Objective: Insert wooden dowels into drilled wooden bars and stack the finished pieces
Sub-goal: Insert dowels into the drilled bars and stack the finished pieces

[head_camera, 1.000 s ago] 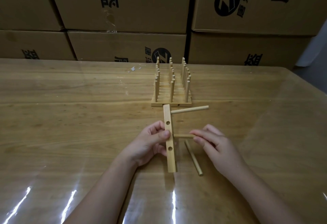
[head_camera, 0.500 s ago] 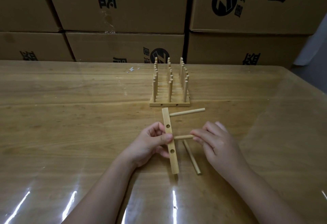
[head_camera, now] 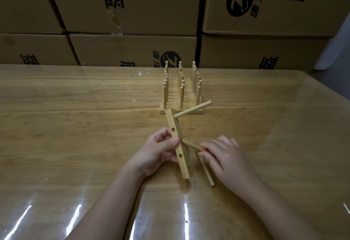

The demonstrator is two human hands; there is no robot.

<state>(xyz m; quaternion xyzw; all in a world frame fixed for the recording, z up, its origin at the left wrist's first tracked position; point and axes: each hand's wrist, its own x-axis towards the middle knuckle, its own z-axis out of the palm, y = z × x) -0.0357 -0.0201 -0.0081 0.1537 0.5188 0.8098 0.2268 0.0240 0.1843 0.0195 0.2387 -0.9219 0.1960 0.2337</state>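
Head view: a person's 2 bare hands work low over a wooden table (head_camera: 75,126) with a glossy clear cover.
Left hand (head_camera: 159,150): curled round the drilled bar (head_camera: 177,146) at mid-length, with the thumb lying across the face toward the camera.
Drilled bar: held in front of the person, running away from them with its far end tipped left. 2 open holes show on the near face. I cannot tell whether its near end touches the table.
Far dowel (head_camera: 193,109): seated in the bar's far end and sticking out to the right.
Right hand (head_camera: 227,156): blurred. Its fingertips pinch the middle dowel (head_camera: 191,146), whose other end meets the bar's right side at mid-length.
Loose dowel (head_camera: 206,171): lying on the table just right of the bar, partly under the right hand.
Finished pieces (head_camera: 181,97): set together on the table beyond the bar, with their dowels upright in 3 rows.
Cardboard boxes (head_camera: 132,2): stacked behind the table, with black print.
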